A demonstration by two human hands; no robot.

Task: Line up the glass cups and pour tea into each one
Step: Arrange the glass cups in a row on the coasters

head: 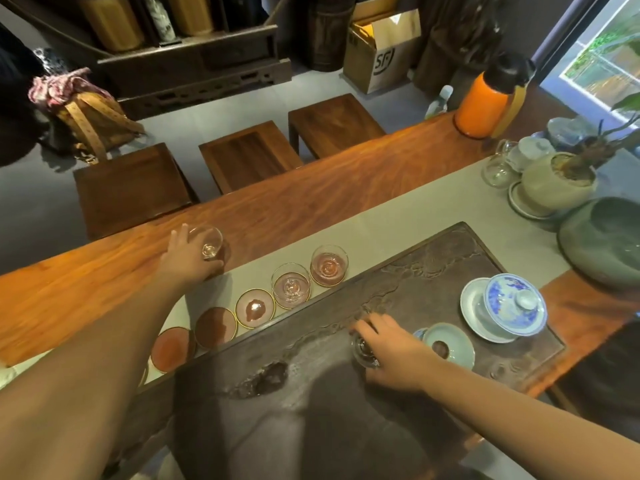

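Several round coasters run in a diagonal row along the grey runner (398, 216). Two glass cups (291, 286) (329, 265) stand on the far coasters; the near coasters (255, 308) (215, 327) (171, 348) are bare. My left hand (188, 258) grips a third glass cup (207, 242) over the wooden table beyond the row. My right hand (391, 351) grips another glass cup (363, 349) on the dark stone tea tray (311, 403). A blue-and-white lidded gaiwan (512, 306) on its saucer sits at the tray's far right.
A pale saucer-like dish (450, 344) lies beside my right hand. A green basin (602, 237), a potted plant (557, 181), a glass pitcher (498, 168) and an orange thermos (485, 105) crowd the table's right end. Wooden stools (249, 157) stand beyond the table.
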